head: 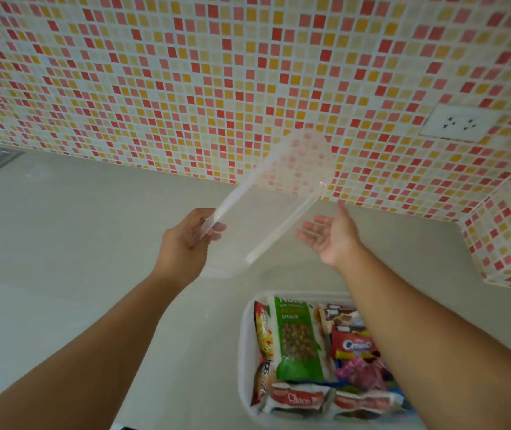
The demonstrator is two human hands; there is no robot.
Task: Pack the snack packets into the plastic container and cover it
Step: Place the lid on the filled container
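Now the clear lid (274,197) is held up in the air by the left hand (186,243), which is closed on the lid's near left edge. The right hand (330,235) is spread wide with the palm up, just beside the lid's right edge, and nothing is held in it. The lid is tilted, and its long side runs from the hands up toward the tiled wall (186,72). The plastic container (245,352) is set lower on the counter (61,274), nearer the body and under the right arm. It is already filled with snack packets (297,342). So the lid must probably be brought down and back toward the body, and laid flat. The right hand is nearer to the container.
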